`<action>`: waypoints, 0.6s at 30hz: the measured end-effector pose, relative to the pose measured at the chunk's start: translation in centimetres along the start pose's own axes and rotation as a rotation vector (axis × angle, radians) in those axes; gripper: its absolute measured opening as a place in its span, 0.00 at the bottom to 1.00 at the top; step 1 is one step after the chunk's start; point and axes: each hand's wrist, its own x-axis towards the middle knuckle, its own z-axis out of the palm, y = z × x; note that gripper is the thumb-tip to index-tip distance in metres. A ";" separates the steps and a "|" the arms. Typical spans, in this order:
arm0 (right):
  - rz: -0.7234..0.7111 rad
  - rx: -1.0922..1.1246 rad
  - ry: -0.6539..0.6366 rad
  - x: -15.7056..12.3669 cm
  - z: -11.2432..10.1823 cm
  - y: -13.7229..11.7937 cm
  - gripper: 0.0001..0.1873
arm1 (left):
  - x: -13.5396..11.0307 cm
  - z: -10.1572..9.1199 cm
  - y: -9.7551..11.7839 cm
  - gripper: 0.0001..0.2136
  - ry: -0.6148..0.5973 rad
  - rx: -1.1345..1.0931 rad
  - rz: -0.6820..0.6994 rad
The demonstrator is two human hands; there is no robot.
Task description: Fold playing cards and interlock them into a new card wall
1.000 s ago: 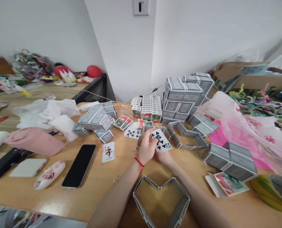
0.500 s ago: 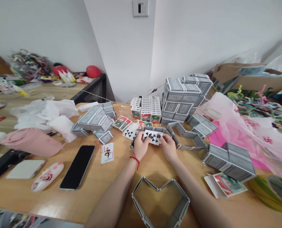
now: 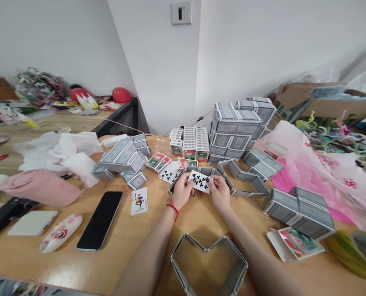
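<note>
A playing card [image 3: 200, 182] with black clubs is held face up between my two hands. My left hand [image 3: 183, 191] pinches its left end, and my right hand [image 3: 220, 191] grips the right end. Just behind the card stands a folded-card frame [image 3: 201, 169], partly hidden by my hands. A heart-shaped frame of cards [image 3: 206, 249] lies between my forearms, near the table's front. More clubs cards [image 3: 169, 172] lie left of my hands, and a joker card [image 3: 139, 201] rests face up nearer to me.
Card boxes [image 3: 189, 144] stand at the back beside a tall stack of card blocks [image 3: 235, 123]. A phone [image 3: 101, 220], a patterned mouse-shaped object [image 3: 61, 232] and a pink roll [image 3: 42, 187] lie left. Green-yellow tape [image 3: 343, 250] is at right, near an opened card box [image 3: 300, 242].
The clubs card has tilted, its right end now lower, and has shifted slightly right and down with both hands. The camera view has moved a little.
</note>
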 end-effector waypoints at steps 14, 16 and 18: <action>-0.062 -0.179 0.052 -0.1 -0.3 -0.6 0.16 | -0.1 -0.1 0.7 0.16 0.055 0.107 -0.071; -0.077 -0.175 0.098 0.0 -0.4 -0.6 0.17 | -0.2 -0.2 0.8 0.15 0.032 0.122 -0.056; -0.085 -0.170 0.139 0.1 -0.5 -0.5 0.17 | -0.1 -0.3 0.8 0.14 -0.005 0.085 -0.063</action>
